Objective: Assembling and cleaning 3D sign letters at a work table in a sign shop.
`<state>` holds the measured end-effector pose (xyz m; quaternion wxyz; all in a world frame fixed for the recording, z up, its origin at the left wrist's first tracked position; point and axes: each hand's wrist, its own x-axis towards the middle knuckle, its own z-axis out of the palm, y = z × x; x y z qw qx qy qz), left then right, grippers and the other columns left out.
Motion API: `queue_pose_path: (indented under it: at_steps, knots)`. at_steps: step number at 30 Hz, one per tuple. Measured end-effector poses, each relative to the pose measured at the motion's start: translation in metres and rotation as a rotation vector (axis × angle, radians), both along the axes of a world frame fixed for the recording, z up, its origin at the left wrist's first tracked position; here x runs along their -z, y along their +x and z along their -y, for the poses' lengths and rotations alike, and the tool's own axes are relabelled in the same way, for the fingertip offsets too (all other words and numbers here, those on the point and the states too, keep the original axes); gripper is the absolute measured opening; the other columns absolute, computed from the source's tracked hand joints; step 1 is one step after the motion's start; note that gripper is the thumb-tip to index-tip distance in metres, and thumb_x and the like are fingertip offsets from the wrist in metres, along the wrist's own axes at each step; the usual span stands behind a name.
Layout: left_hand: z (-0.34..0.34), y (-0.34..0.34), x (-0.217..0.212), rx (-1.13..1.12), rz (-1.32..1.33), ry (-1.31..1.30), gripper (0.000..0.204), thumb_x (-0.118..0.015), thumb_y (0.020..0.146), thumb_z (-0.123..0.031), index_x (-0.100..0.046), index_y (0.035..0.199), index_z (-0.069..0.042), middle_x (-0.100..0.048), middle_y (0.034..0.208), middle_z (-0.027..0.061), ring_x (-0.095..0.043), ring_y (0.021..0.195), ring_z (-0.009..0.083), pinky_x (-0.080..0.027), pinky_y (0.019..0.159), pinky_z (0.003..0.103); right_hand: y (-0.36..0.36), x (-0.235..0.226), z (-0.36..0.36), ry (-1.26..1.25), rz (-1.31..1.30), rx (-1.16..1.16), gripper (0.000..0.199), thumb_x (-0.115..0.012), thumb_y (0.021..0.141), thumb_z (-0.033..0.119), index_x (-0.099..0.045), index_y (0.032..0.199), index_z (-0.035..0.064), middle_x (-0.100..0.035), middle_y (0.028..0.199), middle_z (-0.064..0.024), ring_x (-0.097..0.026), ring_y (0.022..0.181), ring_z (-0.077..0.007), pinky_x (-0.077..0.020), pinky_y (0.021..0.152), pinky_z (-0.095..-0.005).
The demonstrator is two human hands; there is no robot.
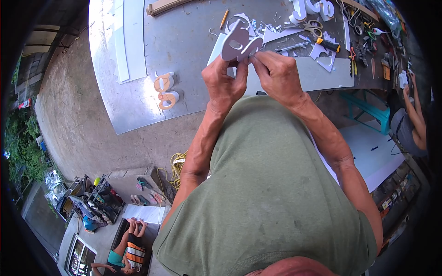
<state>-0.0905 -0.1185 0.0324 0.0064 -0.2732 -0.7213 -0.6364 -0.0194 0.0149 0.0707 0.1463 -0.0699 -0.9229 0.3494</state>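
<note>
Together, both hands are working at chest height above the grey metal tabletop (184, 41). The left hand (224, 83) is pinching the lower edge of a pale lilac-grey cut-out foam letter with two oval holes (237, 43), fingers closed on it from below. The right hand (276, 76) is pressing its fingertips together at the letter's right lobe, apparently gripping something thin that I cannot make out. The letter is rising up and away from both hands, its long axis tilting leftward. Beyond are lying yellow-handled scissors (315, 27), white finished letters (309, 9) and two orange-edged cut-outs (165, 91).
</note>
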Motion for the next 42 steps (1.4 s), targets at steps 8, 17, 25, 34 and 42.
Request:
queue_pose_path:
  at_steps: [8,17,25,34,42]
  knots:
    - [0.006,0.001,0.007,0.04,0.266,0.039,0.016,-0.072,0.084,-0.002,-0.068,0.098,0.004,-0.073,0.081,0.0104,-0.07,0.072,0.0134,-0.056,0.065,0.027,0.013,-0.005,-0.005,0.021,0.062,-0.033,0.013,-0.068,0.087,0.006,-0.062,0.079,-0.0026,-0.06,0.067,-0.0161,-0.06,0.057,-0.0318,-0.0448,0.053,-0.0427]
    - [0.009,-0.011,0.025,0.186,0.703,0.172,0.022,-0.073,0.091,-0.013,-0.066,0.105,0.003,-0.072,0.091,0.01,-0.07,0.081,0.0145,-0.061,0.069,0.029,-0.001,0.002,-0.009,-0.232,0.283,0.133,0.024,-0.067,0.09,0.012,-0.063,0.072,-0.0028,-0.059,0.057,-0.0154,-0.056,0.048,-0.0205,-0.0428,0.05,-0.0376]
    - [0.005,-0.007,0.012,0.22,0.688,0.165,0.03,-0.077,0.086,-0.01,-0.068,0.111,0.003,-0.072,0.088,0.007,-0.066,0.075,0.0102,-0.054,0.066,0.025,0.001,0.012,-0.006,-0.318,0.213,0.224,0.023,-0.065,0.086,0.012,-0.062,0.071,-0.0047,-0.058,0.059,-0.0202,-0.058,0.05,-0.0235,-0.0443,0.052,-0.0407]
    - [0.006,0.0,0.015,-0.003,0.22,-0.116,0.018,-0.072,0.085,-0.001,-0.069,0.103,0.001,-0.074,0.083,0.0114,-0.072,0.072,0.0148,-0.057,0.063,0.028,-0.01,0.018,-0.003,-0.453,0.26,0.262,0.026,-0.064,0.088,0.015,-0.066,0.07,-0.0033,-0.063,0.058,-0.013,-0.06,0.053,-0.0157,-0.046,0.053,-0.0368]
    - [-0.001,-0.011,0.01,-0.098,-0.022,-0.106,0.018,-0.073,0.083,0.001,-0.068,0.1,0.001,-0.073,0.089,0.0144,-0.074,0.075,0.0201,-0.058,0.065,0.031,-0.032,0.01,-0.008,-0.593,0.324,0.292,0.028,-0.064,0.092,0.019,-0.072,0.074,-0.0005,-0.064,0.059,-0.0044,-0.055,0.054,-0.0081,-0.0441,0.052,-0.0307]
